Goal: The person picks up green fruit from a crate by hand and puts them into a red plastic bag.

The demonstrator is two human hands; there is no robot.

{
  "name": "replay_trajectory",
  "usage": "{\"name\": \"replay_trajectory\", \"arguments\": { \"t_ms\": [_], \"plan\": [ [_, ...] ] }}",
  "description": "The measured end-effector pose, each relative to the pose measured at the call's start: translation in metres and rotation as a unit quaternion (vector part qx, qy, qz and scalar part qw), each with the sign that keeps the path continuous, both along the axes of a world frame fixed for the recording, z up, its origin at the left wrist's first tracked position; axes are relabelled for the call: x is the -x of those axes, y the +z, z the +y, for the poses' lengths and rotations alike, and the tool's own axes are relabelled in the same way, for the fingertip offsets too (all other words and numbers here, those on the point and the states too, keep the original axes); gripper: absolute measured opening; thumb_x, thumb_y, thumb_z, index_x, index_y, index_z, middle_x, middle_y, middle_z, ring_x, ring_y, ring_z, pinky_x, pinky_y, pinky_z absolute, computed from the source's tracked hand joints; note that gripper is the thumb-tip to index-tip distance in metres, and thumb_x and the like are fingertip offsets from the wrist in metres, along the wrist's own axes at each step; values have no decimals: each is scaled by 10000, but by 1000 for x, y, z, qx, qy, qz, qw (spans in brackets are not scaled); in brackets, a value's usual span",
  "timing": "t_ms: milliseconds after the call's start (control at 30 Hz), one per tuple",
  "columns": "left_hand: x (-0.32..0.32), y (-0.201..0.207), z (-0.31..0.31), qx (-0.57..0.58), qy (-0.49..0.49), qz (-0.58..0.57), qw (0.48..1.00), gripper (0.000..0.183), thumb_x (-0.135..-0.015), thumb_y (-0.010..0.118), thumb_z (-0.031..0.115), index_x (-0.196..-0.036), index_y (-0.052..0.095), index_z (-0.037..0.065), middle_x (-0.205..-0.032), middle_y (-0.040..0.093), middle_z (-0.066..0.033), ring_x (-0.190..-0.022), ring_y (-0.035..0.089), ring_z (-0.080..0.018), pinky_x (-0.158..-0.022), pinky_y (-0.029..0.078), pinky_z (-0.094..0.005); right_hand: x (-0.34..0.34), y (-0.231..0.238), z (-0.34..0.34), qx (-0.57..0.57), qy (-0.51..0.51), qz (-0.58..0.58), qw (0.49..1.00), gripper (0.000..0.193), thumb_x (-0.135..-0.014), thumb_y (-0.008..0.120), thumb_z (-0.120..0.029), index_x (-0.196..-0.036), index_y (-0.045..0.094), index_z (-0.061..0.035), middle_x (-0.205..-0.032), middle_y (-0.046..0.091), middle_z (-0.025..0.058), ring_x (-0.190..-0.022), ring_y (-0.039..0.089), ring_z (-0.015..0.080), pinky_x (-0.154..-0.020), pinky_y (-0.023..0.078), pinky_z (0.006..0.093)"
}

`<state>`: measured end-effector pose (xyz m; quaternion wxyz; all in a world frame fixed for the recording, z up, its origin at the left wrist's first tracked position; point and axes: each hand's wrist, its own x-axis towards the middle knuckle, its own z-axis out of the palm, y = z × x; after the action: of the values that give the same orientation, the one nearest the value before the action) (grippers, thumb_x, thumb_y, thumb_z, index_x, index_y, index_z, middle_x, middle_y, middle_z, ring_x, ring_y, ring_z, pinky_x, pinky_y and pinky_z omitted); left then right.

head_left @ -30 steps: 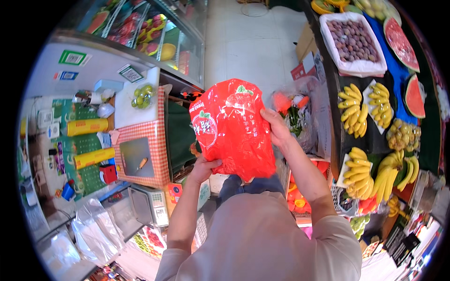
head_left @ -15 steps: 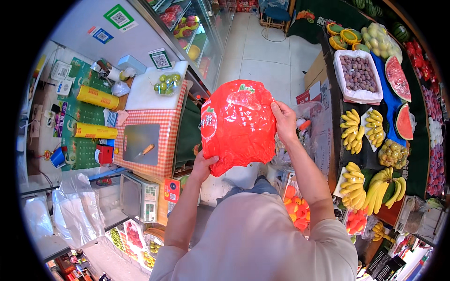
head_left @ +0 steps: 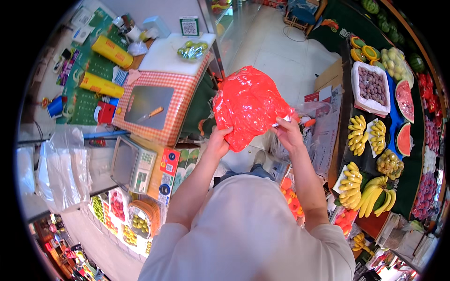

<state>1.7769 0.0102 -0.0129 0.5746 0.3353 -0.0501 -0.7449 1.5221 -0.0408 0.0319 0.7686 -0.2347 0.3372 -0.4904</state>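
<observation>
Our red plastic bag (head_left: 248,105), glossy, crumpled and puffed out, is held in the air in front of us, above the pale tiled floor (head_left: 276,63). Our left hand (head_left: 219,142) grips its lower left edge, thumb laid on the film; our right hand (head_left: 288,132) pinches the lower right edge, where a small whitish bit shows at the fingertips. We cannot tell whether anything is inside the bag.

To our left we have a red-and-white checked cloth (head_left: 180,119). On it lies a grey board (head_left: 161,95) bearing a wooden-handled knife (head_left: 156,112); beyond, a white board (head_left: 159,58) holds clear-wrapped green fruit (head_left: 192,50). Farther left are two yellow rolls (head_left: 112,51), and nearer us an electronic scale (head_left: 126,161).

To our right, on a dark display stand (head_left: 369,162), we see purple plums (head_left: 373,86) in a white-lined box (head_left: 358,100), two cut watermelon pieces (head_left: 404,100) and bunches of yellow bananas (head_left: 358,136).
</observation>
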Motion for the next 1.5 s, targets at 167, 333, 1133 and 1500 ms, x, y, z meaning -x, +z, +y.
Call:
{"name": "replay_trajectory", "arguments": {
  "t_ms": [167,333,1133,1500],
  "plan": [
    [-21,-12,30,-121,7,-129,984,546,-898,640,144,-1381,430,-4,-1366,531,-154,-1234,541,-298,-1040,440,-445,-52,-2,-3,50,-90,219,970,207,-896,675,-104,-1065,653,13,-951,695,64,-778,664,124,-669,580,301],
    [-14,-1,55,51,57,-610,789,735,-845,719,365,-1369,427,-60,-1340,534,-195,-1228,527,-318,-1022,423,-381,-113,-2,11,143,-69,404,901,189,-870,725,-133,-791,690,35,-656,593,-16,-623,534,40,-506,478,249],
    [-183,102,402,-440,313,-738,404,292,-854,595,123,-1131,684,152,-900,677,-98,-768,669,-326,-686,544,-419,-421,34,180,538,425,363,631,449,-741,685,-14,-1187,644,10,-765,590,82,-699,571,192,-673,490,326],
    [-204,104,629,-510,479,-687,197,484,-782,621,58,-1258,596,143,-832,632,-88,-697,649,-304,-609,517,-416,-585,-14,596,760,519,-15,392,342,-923,587,-279,-1172,594,-45,-1070,642,196,-904,646,356,-731,507,427]
  ]
}}
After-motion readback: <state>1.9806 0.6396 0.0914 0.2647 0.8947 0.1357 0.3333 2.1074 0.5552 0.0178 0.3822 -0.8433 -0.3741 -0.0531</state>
